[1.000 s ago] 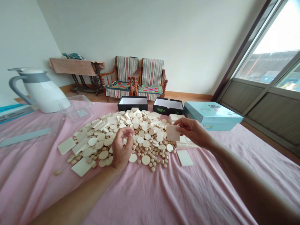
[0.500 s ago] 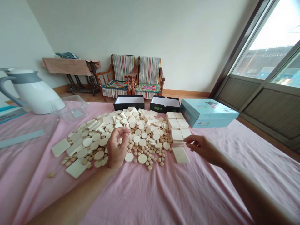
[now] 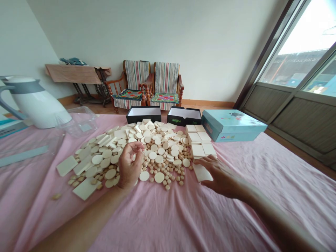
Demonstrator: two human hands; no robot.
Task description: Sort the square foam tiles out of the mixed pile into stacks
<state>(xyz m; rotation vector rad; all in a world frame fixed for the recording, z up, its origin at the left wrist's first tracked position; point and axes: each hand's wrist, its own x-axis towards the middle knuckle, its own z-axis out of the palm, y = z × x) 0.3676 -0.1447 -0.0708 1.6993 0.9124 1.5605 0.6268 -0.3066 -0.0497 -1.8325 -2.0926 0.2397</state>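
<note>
My right hand (image 3: 219, 176) reaches over a square wooden tile (image 3: 201, 174) at the near end of the tile rows, fingers at its far edge and thumb by its near edge. The hand is spread and partly covers the tile. Behind it, pale square tiles (image 3: 198, 150) lie stacked in two columns. My left hand (image 3: 130, 164) hovers at the front of a heap of round wooden discs (image 3: 159, 177) and small wooden cubes (image 3: 167, 187). Its fingers are loosely curled, thumb apart, with nothing visible in them.
Behind the heap stand two black open boxes (image 3: 144, 119) and a light blue shoebox (image 3: 233, 127). A clear plastic container (image 3: 81, 122) and a white jug (image 3: 34, 101) are on the left. A pink cloth (image 3: 157, 220) covers the table. Two armchairs (image 3: 165, 82) stand beyond.
My right hand has moved left and nearer, from beside the stacked tiles onto the nearest single square tile, and its fingers have spread. My left hand stays nearly where it was.
</note>
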